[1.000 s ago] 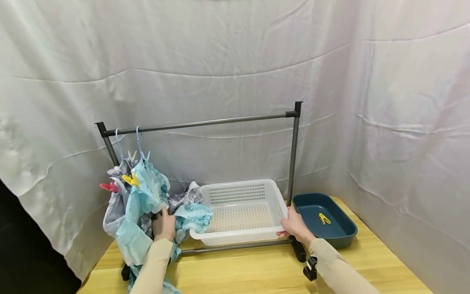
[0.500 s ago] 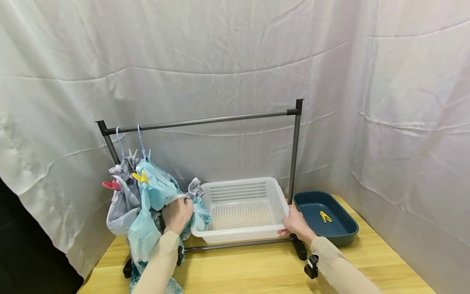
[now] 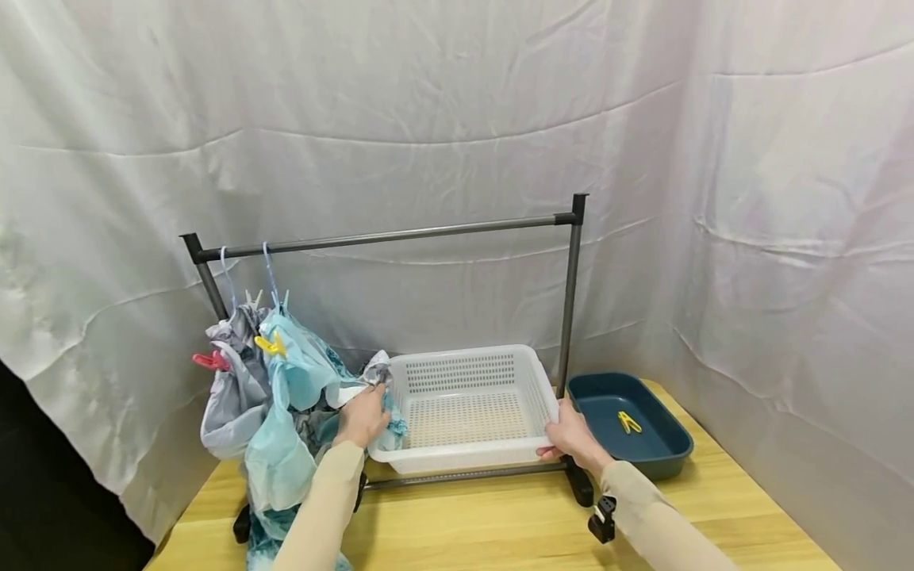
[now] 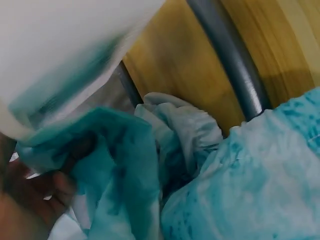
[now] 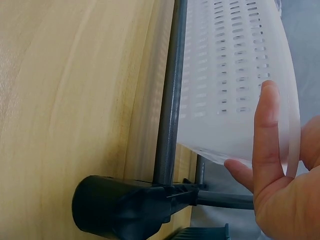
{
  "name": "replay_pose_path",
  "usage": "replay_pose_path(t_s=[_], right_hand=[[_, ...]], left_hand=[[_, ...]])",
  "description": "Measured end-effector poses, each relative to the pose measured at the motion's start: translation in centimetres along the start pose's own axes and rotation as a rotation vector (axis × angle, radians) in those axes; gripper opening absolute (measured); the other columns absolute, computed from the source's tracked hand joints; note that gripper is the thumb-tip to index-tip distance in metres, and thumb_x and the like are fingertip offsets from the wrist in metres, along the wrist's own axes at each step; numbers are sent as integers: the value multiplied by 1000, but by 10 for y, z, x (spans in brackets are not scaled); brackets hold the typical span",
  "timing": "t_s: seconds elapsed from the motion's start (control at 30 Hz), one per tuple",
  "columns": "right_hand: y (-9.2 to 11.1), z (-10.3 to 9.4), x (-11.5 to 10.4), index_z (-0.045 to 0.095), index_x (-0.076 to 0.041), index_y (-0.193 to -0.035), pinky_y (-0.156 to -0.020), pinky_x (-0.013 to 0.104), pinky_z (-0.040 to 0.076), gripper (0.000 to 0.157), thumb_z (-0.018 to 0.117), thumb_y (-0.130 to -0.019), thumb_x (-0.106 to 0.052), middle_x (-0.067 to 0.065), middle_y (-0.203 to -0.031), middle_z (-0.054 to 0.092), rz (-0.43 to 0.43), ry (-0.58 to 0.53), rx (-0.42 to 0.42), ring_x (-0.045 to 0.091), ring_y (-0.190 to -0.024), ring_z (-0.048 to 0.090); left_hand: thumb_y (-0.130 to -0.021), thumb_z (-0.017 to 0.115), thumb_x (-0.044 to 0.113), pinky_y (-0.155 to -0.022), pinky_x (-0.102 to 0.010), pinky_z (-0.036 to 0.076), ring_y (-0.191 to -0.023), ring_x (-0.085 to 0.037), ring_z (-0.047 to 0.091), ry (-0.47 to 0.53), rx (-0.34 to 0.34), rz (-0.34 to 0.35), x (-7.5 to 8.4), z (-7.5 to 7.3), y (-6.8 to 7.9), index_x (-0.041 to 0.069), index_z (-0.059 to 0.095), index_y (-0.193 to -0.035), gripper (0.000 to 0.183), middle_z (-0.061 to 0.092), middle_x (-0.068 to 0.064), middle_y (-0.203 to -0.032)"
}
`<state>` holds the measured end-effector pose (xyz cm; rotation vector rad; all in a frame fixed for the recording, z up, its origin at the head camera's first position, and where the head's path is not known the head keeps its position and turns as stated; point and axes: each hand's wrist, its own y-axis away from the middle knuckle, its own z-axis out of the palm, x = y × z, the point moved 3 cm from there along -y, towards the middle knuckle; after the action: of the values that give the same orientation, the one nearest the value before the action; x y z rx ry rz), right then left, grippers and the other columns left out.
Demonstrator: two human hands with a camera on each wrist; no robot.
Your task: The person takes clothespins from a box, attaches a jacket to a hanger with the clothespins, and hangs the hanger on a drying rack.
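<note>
My right hand (image 3: pixel 574 434) grips the front right corner of a white perforated plastic basket (image 3: pixel 471 454); in the right wrist view its fingers (image 5: pixel 266 135) lie along the outer wall under the rim. At the basket's left end, my left hand (image 3: pixel 362 416) holds a teal and white tie-dyed garment (image 3: pixel 303 369) where it reaches the rim. In the left wrist view the fingers (image 4: pixel 62 185) curl at the teal cloth (image 4: pixel 125 155), partly hidden by it. That garment hangs from a hanger (image 3: pixel 270 274) with a yellow clothespin (image 3: pixel 271 344). A bit of grey cloth (image 3: pixel 376 367) pokes up beside the rim.
A dark metal rack (image 3: pixel 400 235) spans the wooden table (image 3: pixel 464 523), its lower bar before the basket. A grey garment (image 3: pixel 232 396) with a red clothespin (image 3: pixel 212 361) hangs at far left. A blue tray (image 3: pixel 660 456) holds a yellow clothespin (image 3: pixel 629 423) at right.
My left hand has moved right, from the hanging cloth to the basket's left end. Less teal and grey cloth lies over that end now. My right hand stays on the basket corner.
</note>
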<state>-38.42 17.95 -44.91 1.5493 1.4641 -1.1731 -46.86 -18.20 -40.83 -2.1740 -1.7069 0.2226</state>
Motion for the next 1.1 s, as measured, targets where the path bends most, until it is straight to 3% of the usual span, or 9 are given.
replay_pose_path(t_s=[0.13,0.2,0.43,0.53,0.67,0.8,0.9,0.97,1.1], right_hand=[[0,0,2,29,6,-138,-60,51,57,47,45,-94,7,39,-123,49,3,2,16,23,-56,67],[-2,1,2,30,6,-137,-59,50,57,46,45,-94,7,39,-122,49,4,-3,25,23,-56,67],[-1,2,2,29,6,-137,-55,45,57,46,43,-94,7,39,-122,48,13,-13,11,24,-58,67],[1,1,1,28,5,-138,-56,44,58,46,44,-94,6,38,-123,48,23,-13,6,24,-59,67],[1,1,1,29,6,-137,-54,43,57,45,43,-94,6,39,-122,49,10,-16,9,23,-57,67],[3,3,1,27,7,-138,-56,45,58,46,42,-95,6,40,-123,48,3,-17,-8,23,-58,67],[4,3,1,26,7,-139,-59,47,58,47,42,-95,6,40,-124,47,13,-14,-15,23,-58,67],[4,3,1,26,7,-139,-59,48,58,48,42,-94,7,40,-123,47,15,-10,-13,23,-58,67],[3,2,0,26,8,-140,-59,48,58,49,43,-94,8,40,-123,47,4,-11,-6,23,-58,67]], left_hand=[[-93,64,13,-47,-40,47,-53,-28,59,-14,142,17,2,0,0,4,70,-92,11,67,-15,-73],[-92,62,8,-48,-41,48,-53,-29,59,-42,180,8,-1,-2,0,6,66,-76,16,64,-14,-65],[-88,62,-3,-41,-42,45,-46,-31,56,-128,194,-107,-26,-2,14,1,66,-70,19,62,-17,-59],[-85,66,-3,-43,-41,46,-47,-29,56,-221,135,-113,-33,2,20,0,66,-67,18,61,-16,-57],[-89,65,5,-75,-52,52,-79,-37,64,-180,-73,-50,-33,9,29,3,72,-82,10,69,-17,-81],[-97,58,15,-95,-63,40,-117,-48,53,60,-256,-44,-30,11,38,9,64,-125,29,63,-22,-123],[-97,54,4,-79,-51,47,-100,-44,58,262,-291,-68,-28,8,43,8,44,-147,51,55,-27,-134],[-95,50,-6,-65,-43,43,-90,-42,58,349,-281,-72,-26,3,46,6,33,-152,60,50,-30,-139],[-91,44,-15,-70,-43,45,-110,-47,56,361,-242,-20,-19,-9,58,2,28,-153,66,38,-33,-146]])
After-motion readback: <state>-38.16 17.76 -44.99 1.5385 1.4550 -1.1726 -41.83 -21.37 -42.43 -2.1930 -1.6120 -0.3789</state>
